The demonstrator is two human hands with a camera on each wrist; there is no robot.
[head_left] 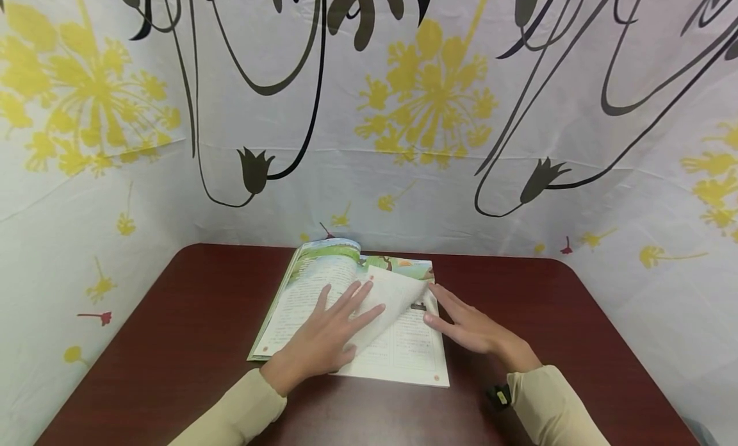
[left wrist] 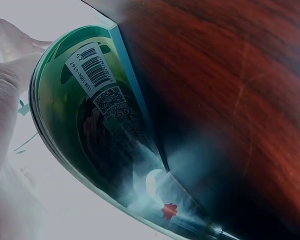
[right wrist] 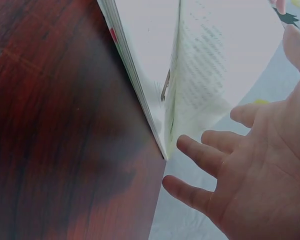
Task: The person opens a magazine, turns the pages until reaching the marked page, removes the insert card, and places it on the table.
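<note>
An open magazine [head_left: 398,363] with printed text and coloured pictures lies on the table. One of its right-hand leaves [head_left: 383,295] is lifted and folded over toward the left. My left hand [head_left: 325,334] is spread across that leaf and the middle of the magazine, fingers straight. At the right edge, my right hand [head_left: 475,324] has its fingers extended close to the leaf's corner; whether they touch it is unclear. In the right wrist view the right hand [right wrist: 260,155] shows an open palm beside the raised pages [right wrist: 205,60]. A barcode [left wrist: 92,67] marks the magazine's curled green cover in the left wrist view.
The dark red-brown table [head_left: 173,318] extends around the magazine on every side. Behind it hangs a white cloth [head_left: 346,125] with yellow flowers and dark stems, which also lines both sides. A dark band [head_left: 498,396] sits at the right wrist.
</note>
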